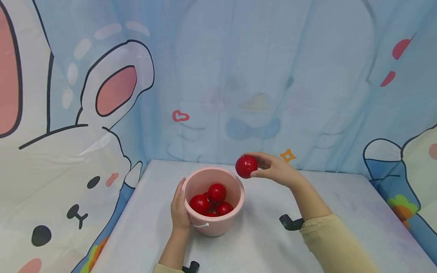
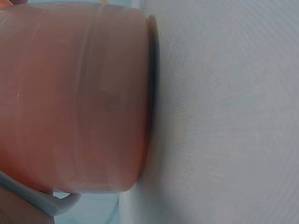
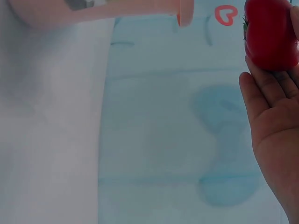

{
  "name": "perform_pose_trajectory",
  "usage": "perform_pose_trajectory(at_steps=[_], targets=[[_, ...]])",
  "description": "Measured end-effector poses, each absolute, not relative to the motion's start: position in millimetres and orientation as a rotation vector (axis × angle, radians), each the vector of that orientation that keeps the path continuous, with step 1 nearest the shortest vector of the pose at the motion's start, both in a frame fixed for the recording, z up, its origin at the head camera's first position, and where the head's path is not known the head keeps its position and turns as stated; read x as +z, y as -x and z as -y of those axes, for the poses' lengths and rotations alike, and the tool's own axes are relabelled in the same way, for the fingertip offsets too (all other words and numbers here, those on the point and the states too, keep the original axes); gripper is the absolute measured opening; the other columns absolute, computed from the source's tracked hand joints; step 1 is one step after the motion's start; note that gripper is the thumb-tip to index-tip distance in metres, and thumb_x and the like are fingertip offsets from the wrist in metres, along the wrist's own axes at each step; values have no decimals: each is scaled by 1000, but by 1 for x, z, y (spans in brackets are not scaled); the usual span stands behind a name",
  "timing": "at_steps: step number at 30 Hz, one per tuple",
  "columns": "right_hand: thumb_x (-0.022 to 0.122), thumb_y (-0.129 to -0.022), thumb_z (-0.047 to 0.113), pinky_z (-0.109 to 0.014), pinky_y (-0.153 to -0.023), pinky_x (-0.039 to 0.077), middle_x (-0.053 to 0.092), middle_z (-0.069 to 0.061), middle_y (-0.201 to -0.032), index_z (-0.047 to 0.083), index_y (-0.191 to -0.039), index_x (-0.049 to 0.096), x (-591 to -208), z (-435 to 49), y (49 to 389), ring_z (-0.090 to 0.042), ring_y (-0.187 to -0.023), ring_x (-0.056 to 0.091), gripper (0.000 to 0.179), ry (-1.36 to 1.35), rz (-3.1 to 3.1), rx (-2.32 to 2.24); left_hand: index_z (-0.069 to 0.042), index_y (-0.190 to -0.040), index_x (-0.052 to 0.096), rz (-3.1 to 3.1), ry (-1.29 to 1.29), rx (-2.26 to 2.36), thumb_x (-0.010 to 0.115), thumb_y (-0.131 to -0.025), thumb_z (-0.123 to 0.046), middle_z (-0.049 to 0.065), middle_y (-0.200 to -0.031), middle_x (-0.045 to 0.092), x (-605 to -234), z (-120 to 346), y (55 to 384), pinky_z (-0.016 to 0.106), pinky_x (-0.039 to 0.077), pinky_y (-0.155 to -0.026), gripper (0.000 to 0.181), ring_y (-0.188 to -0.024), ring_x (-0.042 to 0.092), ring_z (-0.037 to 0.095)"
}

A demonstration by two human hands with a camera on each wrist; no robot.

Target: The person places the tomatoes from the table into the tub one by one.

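A pink bucket [image 1: 215,227] stands on the white surface, a white handle hanging at its front. Several red tomatoes [image 1: 217,192] lie inside it, partly covering one another. My left hand [image 1: 180,210] holds the bucket's left side, its fingers up at the rim; the bucket's wall [image 2: 79,102] fills much of the left wrist view. Up to the right of the rim, my right hand [image 1: 273,168] grips another tomato [image 1: 246,167] between thumb and fingers. Green leaves show on that tomato [image 3: 272,35] in the right wrist view.
The white tabletop [image 1: 273,242] spreads around the bucket. Behind it hangs a light blue printed curtain [image 1: 239,76], with a printed rabbit at the left. A dark wrist-mounted piece [image 1: 290,223] juts from the right wrist.
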State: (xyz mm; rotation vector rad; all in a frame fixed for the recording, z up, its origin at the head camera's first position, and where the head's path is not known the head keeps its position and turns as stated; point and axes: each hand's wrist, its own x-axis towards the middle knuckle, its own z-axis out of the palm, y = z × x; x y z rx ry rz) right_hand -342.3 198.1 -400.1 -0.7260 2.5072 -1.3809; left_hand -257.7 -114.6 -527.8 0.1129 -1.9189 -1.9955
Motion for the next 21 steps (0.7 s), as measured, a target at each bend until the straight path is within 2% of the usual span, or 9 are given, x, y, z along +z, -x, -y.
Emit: perform_pose_trajectory(at_steps=[9, 21], targets=[[81, -79, 44, -41, -90, 58, 59, 6, -135, 42, -137, 53, -389, -160, 357, -24, -129, 54, 64, 764, -2473, -1334, -46, -141, 46, 1922, -122, -1991, 40, -102, -46, -18, -147, 50, -526, 114, 257, 54, 41, -111, 40, -139, 44, 14], [83, -75, 41, -41, -90, 58, 62, 4, -130, 36, -136, 56, -378, -127, 376, -22, -122, 58, 66, 864, -2355, -1259, -44, -143, 46, 1923, -122, -1993, 40, -102, -44, -16, -148, 49, -527, 115, 258, 55, 40, -112, 41, -140, 43, 16]])
